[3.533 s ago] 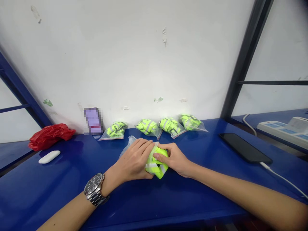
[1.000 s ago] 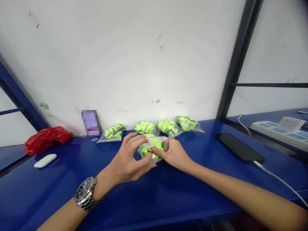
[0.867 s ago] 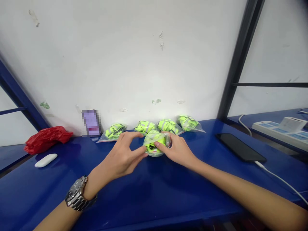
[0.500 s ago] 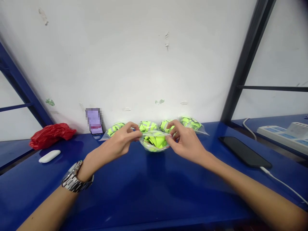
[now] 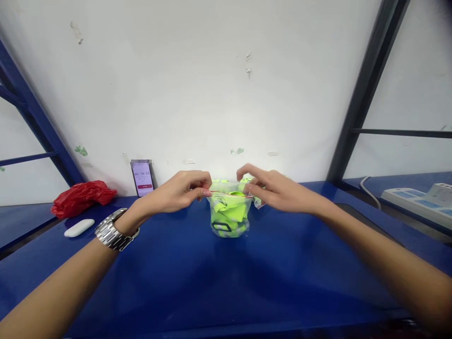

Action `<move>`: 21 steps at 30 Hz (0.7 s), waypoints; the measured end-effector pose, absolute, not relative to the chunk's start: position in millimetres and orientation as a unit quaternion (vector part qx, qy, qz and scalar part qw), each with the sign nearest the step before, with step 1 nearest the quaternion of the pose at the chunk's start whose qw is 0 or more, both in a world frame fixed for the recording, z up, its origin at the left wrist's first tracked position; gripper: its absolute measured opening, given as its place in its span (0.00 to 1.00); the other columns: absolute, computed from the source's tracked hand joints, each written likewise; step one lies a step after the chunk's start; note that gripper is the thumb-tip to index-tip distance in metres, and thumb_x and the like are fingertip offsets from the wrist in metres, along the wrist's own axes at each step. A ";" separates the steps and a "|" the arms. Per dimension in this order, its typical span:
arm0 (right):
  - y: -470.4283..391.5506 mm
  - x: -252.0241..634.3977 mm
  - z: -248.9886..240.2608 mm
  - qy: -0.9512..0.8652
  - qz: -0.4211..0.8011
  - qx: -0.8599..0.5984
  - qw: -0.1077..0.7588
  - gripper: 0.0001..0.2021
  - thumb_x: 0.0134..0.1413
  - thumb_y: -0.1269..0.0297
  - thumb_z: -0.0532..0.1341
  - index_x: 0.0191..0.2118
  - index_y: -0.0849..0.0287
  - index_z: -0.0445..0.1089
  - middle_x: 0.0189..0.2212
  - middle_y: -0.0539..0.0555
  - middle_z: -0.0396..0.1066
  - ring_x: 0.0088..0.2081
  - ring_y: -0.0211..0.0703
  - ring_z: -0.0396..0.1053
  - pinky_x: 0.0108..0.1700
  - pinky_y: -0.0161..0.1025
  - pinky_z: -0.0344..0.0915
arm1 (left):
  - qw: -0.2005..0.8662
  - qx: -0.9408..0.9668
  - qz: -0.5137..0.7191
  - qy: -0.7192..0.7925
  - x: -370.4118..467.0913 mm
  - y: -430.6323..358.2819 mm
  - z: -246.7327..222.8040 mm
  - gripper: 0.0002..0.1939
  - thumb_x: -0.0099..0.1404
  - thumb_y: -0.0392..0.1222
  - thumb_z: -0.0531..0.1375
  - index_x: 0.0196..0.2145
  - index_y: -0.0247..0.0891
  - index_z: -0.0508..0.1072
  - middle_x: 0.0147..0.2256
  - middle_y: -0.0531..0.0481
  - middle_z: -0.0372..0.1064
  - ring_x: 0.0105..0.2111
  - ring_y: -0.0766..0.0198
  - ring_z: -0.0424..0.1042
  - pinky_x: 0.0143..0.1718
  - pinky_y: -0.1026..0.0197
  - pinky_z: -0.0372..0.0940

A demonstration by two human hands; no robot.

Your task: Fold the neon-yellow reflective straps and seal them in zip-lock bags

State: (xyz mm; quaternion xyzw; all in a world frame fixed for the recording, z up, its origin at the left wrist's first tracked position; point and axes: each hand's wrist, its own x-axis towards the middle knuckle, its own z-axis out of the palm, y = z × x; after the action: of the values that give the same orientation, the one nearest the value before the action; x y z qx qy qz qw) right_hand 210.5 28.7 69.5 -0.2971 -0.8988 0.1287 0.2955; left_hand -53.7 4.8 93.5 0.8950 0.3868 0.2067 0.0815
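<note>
A clear zip bag (image 5: 229, 230) stands upright over the blue table, with a folded neon-yellow reflective strap (image 5: 231, 209) and a black buckle (image 5: 222, 227) showing through it. My left hand (image 5: 185, 190) pinches the left end of the bag's red-lined mouth between thumb and fingers. At the right end, my right hand (image 5: 273, 189) grips the same edge with thumb and fingers, its index finger raised and bent. More bagged neon-yellow bundles (image 5: 221, 181) lie behind against the wall, mostly covered by my hands and the front bag.
Left on the blue table (image 5: 169, 282) are a red plastic bag (image 5: 83, 197), a white oval case (image 5: 79, 228) and a phone (image 5: 143, 179) showing a timer, propped on the wall. At right lie a dark phone (image 5: 367, 221), partly behind my forearm, and a white power strip (image 5: 420, 202).
The bag has tipped from showing its open top to standing upright, its front now facing me. My hands have turned with it, holding the mouth ends, and the view has shifted slightly.
</note>
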 end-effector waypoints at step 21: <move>35.9 216.7 76.3 -0.917 0.124 -0.213 0.315 0.12 0.58 0.56 0.59 0.33 0.59 0.72 0.26 0.50 0.73 0.26 0.36 0.68 0.28 0.33 0.60 | 0.155 0.889 0.155 0.401 -75.0 2.1 122.6 0.13 0.63 0.51 0.58 0.32 0.37 0.69 0.26 0.52 0.67 0.25 0.68 0.64 0.24 0.68 0.58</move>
State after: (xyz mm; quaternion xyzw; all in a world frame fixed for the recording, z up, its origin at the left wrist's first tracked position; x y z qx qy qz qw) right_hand 216.7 35.9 76.3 -0.2133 -0.9166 0.1237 0.3148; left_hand -75.0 2.1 122.6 0.8893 0.4012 0.1550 0.1553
